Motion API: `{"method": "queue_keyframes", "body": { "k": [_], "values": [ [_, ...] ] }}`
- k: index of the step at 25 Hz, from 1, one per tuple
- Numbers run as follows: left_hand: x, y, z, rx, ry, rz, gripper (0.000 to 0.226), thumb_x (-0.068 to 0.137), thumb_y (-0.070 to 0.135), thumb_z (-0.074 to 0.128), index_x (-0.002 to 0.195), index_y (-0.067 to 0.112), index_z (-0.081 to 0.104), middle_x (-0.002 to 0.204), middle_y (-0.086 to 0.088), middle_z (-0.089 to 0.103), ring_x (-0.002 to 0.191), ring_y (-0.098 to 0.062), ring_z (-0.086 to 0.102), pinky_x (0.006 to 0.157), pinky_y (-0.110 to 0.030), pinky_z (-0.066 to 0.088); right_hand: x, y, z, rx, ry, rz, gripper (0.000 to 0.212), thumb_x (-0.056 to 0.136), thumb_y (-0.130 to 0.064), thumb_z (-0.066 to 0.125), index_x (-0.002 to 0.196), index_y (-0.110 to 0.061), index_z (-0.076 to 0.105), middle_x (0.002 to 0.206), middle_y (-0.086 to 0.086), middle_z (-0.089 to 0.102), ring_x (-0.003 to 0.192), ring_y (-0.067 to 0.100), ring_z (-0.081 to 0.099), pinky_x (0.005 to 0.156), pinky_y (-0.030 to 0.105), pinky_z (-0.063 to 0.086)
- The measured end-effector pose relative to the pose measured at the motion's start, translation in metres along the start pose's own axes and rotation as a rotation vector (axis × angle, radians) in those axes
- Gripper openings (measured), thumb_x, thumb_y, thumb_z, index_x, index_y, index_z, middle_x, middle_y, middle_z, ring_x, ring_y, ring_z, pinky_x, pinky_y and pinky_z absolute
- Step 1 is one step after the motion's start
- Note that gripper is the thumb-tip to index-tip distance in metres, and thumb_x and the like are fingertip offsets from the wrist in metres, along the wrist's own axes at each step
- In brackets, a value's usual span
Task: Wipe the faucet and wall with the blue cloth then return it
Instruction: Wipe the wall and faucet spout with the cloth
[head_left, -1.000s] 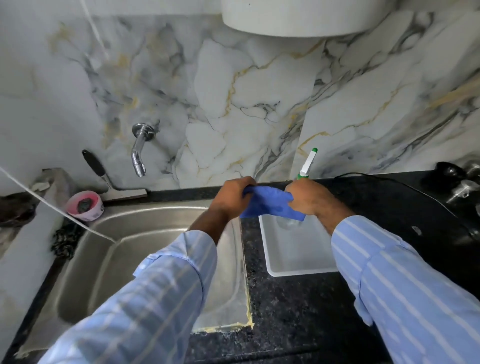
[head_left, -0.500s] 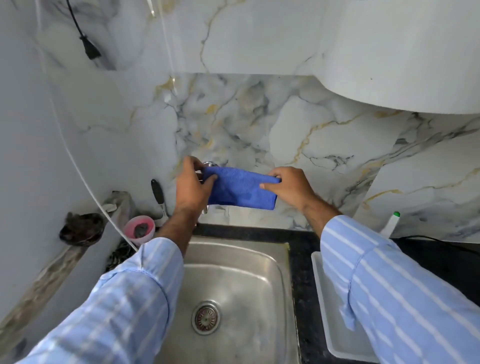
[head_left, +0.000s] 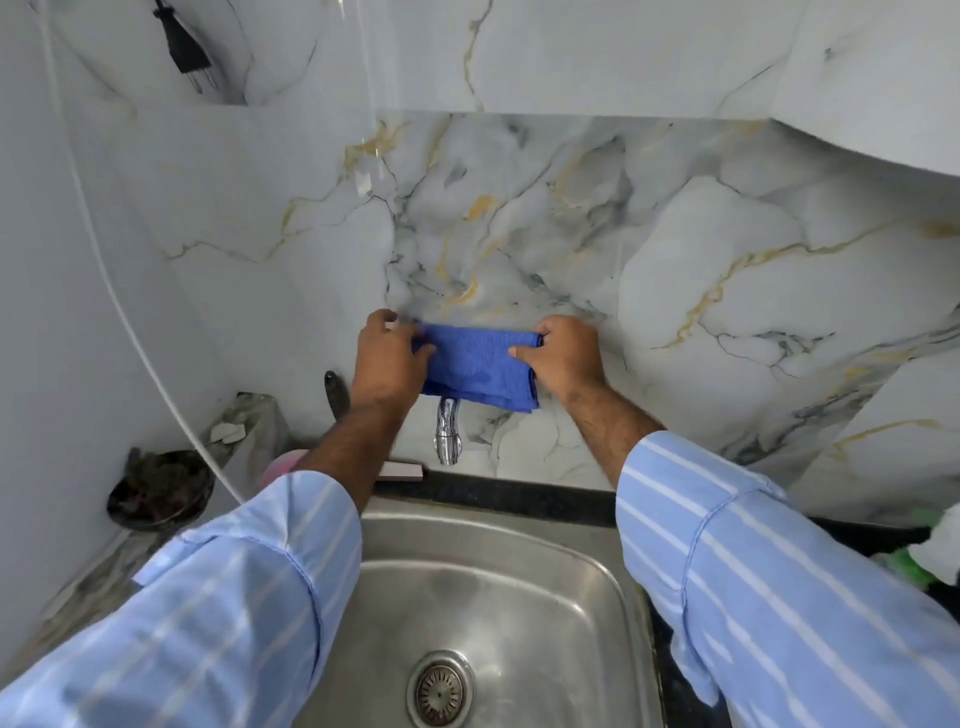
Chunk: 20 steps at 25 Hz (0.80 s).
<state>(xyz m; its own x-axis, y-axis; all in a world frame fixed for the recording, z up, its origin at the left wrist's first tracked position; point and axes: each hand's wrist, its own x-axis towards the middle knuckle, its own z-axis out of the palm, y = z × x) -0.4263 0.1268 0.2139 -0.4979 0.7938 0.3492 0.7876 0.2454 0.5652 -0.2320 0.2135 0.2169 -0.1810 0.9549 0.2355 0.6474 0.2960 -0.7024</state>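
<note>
The folded blue cloth (head_left: 475, 366) is stretched between both hands, flat against the marble wall (head_left: 519, 234) above the sink. My left hand (head_left: 387, 358) grips its left end and my right hand (head_left: 563, 356) grips its right end. Below the cloth the chrome faucet (head_left: 448, 431) sticks out of the wall with its spout pointing down. The cloth hides the faucet's base.
A steel sink (head_left: 571, 587) with a round drain (head_left: 440, 688) lies under the faucet. On the left ledge sit a dark dish (head_left: 158, 488) and a black-handled scraper (head_left: 335, 392). A black plug (head_left: 182, 47) and a white cord (head_left: 119, 306) hang on the left. Black countertop (head_left: 519, 496) runs behind.
Both hands carried the cloth from over the white tray on the counter up and left to the wall. It now covers the top of the faucet, and the view has closed in.
</note>
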Motion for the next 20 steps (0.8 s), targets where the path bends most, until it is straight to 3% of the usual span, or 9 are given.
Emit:
{"method": "queue_keyframes", "body": {
  "k": [3,6,8,10,12,14,16,18,20],
  "values": [
    [-0.010,0.019,0.022,0.185,-0.195,-0.044,0.065,0.082,0.062,0.065,0.117,0.006,0.065,0.124,-0.016,0.057,0.110,-0.033,0.059,0.093,-0.040,0.052,-0.007,0.000,0.007,-0.097,0.097,-0.064,0.028,0.089,-0.029,0.085,0.096,-0.008,0.069,0.095,0.007,0.069,0.090,0.028,0.067,0.072,0.037,0.057],
    [-0.001,0.042,0.037,0.256,-0.435,-0.134,0.058,0.094,0.050,0.058,0.129,0.005,0.060,0.130,-0.016,0.062,0.118,-0.032,0.060,0.097,-0.038,0.047,-0.008,-0.009,-0.005,-0.448,0.409,-0.405,0.028,0.091,-0.035,0.076,0.099,-0.011,0.066,0.109,0.010,0.064,0.105,0.032,0.061,0.083,0.047,0.056],
    [0.009,0.054,0.043,0.228,-0.568,-0.262,0.058,0.098,0.045,0.054,0.143,0.008,0.049,0.145,-0.013,0.050,0.132,-0.029,0.049,0.107,-0.035,0.038,0.005,-0.026,-0.024,-0.591,0.517,-0.679,0.031,0.092,-0.033,0.068,0.113,-0.011,0.067,0.132,0.013,0.062,0.126,0.036,0.056,0.104,0.051,0.048],
    [0.021,0.057,0.050,0.098,-0.668,-0.382,0.049,0.102,0.035,0.052,0.139,0.002,0.050,0.146,-0.010,0.048,0.131,-0.023,0.047,0.104,-0.023,0.038,0.029,-0.050,-0.046,-0.696,0.525,-0.823,0.050,0.092,-0.034,0.061,0.136,-0.009,0.062,0.157,0.018,0.045,0.148,0.039,0.039,0.120,0.057,0.032],
    [0.022,0.050,0.051,-0.049,-0.731,-0.491,0.035,0.104,0.025,0.051,0.108,-0.007,0.066,0.114,-0.012,0.064,0.109,-0.020,0.059,0.078,-0.014,0.049,0.054,-0.069,-0.063,-0.785,0.524,-0.832,0.067,0.097,-0.042,0.055,0.156,-0.012,0.045,0.168,0.018,0.028,0.156,0.039,0.025,0.125,0.060,0.023],
    [0.026,0.044,0.051,-0.094,-0.740,-0.500,0.035,0.102,0.027,0.052,0.098,-0.003,0.069,0.090,-0.013,0.067,0.094,-0.023,0.066,0.076,-0.029,0.049,0.075,-0.071,-0.067,-0.870,0.558,-0.839,0.071,0.105,-0.049,0.046,0.164,-0.014,0.027,0.171,0.016,0.020,0.158,0.038,0.020,0.127,0.060,0.019],
    [0.031,0.032,0.054,-0.419,-0.693,-0.537,0.023,0.097,0.030,0.061,0.100,0.007,0.064,0.088,-0.011,0.064,0.082,-0.026,0.064,0.076,-0.038,0.050,0.086,-0.060,-0.064,-0.932,0.594,-0.860,0.070,0.110,-0.052,0.036,0.167,-0.015,0.019,0.172,0.016,0.016,0.159,0.037,0.018,0.128,0.060,0.016],
    [0.029,0.017,0.049,-0.870,-0.668,-0.708,0.025,0.092,0.029,0.068,0.101,0.006,0.063,0.088,-0.014,0.068,0.076,-0.028,0.065,0.077,-0.043,0.055,0.092,-0.056,-0.060,-0.942,0.620,-0.871,0.069,0.111,-0.053,0.032,0.167,-0.015,0.017,0.172,0.016,0.016,0.159,0.037,0.019,0.127,0.059,0.014],
    [0.029,0.008,0.052,-0.927,-0.685,-0.723,0.027,0.093,0.028,0.069,0.105,0.005,0.065,0.095,-0.015,0.070,0.083,-0.030,0.067,0.086,-0.045,0.055,0.093,-0.056,-0.057,-0.930,0.639,-0.871,0.068,0.111,-0.053,0.031,0.167,-0.015,0.018,0.171,0.016,0.017,0.158,0.037,0.020,0.127,0.058,0.014]
  ]
}}
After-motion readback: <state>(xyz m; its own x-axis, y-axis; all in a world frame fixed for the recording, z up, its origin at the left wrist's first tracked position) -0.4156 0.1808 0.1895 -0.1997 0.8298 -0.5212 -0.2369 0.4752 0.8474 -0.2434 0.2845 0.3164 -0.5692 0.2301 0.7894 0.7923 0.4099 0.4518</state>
